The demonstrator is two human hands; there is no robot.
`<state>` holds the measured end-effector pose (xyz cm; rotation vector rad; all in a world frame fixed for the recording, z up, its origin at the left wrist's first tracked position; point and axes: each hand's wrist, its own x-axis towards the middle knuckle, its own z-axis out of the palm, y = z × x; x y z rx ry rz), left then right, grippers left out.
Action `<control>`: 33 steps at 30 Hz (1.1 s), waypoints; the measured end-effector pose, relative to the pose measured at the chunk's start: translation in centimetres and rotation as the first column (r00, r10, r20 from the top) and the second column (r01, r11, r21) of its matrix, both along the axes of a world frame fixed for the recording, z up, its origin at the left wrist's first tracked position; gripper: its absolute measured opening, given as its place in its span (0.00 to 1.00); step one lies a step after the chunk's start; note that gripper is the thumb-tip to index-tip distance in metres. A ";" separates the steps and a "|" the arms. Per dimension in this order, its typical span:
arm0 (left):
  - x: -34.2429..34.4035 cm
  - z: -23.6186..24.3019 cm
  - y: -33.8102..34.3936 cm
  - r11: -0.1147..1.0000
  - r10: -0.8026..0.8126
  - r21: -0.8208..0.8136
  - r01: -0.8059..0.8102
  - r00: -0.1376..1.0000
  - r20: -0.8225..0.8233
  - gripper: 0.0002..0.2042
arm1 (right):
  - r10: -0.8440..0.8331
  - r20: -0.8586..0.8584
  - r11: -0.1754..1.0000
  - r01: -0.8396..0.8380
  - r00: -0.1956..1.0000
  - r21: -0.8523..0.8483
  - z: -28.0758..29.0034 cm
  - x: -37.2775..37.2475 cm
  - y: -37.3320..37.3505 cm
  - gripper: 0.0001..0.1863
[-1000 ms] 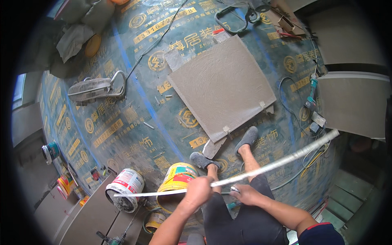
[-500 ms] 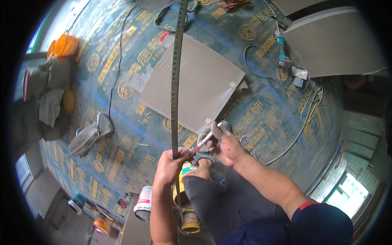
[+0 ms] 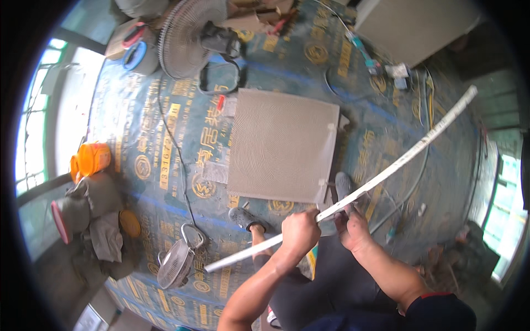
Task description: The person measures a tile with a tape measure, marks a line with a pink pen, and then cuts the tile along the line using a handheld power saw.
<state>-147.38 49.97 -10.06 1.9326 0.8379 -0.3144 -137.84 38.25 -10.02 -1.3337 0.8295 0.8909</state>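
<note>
Printed green sheeting covers the floor, carrying a grey tile with combed ridges. A long white strip slants above the person's legs, nearer than the tile. The left hand grasps it mid-length; the right hand is just beside, fingers bent, its grip unclear.

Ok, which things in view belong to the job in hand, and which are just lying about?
Job, seemingly:
- long ruler, gripped by the left hand, right hand close against it
- probably the ridged grey tile

Lying about, seemingly:
- large fan
- small fan
- orange bucket
</note>
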 end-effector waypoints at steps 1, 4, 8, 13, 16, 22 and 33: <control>-0.4 -1.3 0.1 0.997 -0.071 0.023 0.071 0.997 0.026 0.07 | -0.067 -0.020 0.997 0.066 0.998 -0.032 -0.3 -1.0 0.1 0.09; -2.2 -4.8 1.1 0.950 -0.311 0.027 0.313 0.949 -0.047 0.06 | -0.306 -0.132 0.950 0.294 0.943 -0.107 -2.4 -4.0 1.1 0.07; -4.3 -7.0 6.3 0.887 -0.365 0.160 0.433 0.870 -0.331 0.42 | -0.323 -0.007 0.945 0.323 0.946 -0.046 -10.6 -6.1 -2.0 0.14; -11.6 -15.8 14.9 0.849 -0.454 0.133 0.511 0.836 -0.310 0.15 | -0.327 0.263 0.918 0.372 0.908 -0.141 -20.0 -4.4 -9.6 0.16; -15.7 -23.1 18.7 0.809 -0.541 0.065 0.584 0.784 -0.304 0.12 | -0.019 0.477 0.899 0.224 0.879 -0.376 -28.5 -2.7 -14.3 0.17; -17.3 -36.1 22.5 0.897 -0.430 -0.138 0.420 0.757 -0.491 0.16 | 0.829 0.388 0.495 -0.204 0.404 -0.845 -39.4 -2.7 -10.4 0.27; -16.5 -47.7 24.7 0.848 -0.520 -0.058 0.526 0.807 -0.278 0.11 | 0.872 0.453 0.489 -0.281 0.186 -0.826 -49.9 -4.9 -10.8 0.17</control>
